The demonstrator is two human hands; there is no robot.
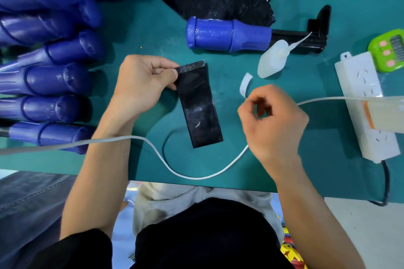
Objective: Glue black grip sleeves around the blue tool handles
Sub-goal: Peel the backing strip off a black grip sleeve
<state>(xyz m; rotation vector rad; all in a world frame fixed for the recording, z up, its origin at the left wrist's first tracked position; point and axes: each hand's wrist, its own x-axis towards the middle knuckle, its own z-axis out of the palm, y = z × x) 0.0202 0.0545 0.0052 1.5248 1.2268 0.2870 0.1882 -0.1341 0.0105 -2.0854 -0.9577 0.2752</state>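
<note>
Our left hand (140, 81) pinches the black grip sleeve (199, 105) by its top; our right hand (273, 120) pinches a white strip (244, 84). The blue tool handle (227, 35) lies sideways beyond both.

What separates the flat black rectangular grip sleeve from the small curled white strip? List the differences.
The black grip sleeve is long and wide; the white strip is short and narrow. The sleeve lies on the green table; the strip curls up in the air. The left hand pinches the sleeve's top end; the right hand seems to pinch the strip's lower end, blurred. Both are thin and flexible.
</note>
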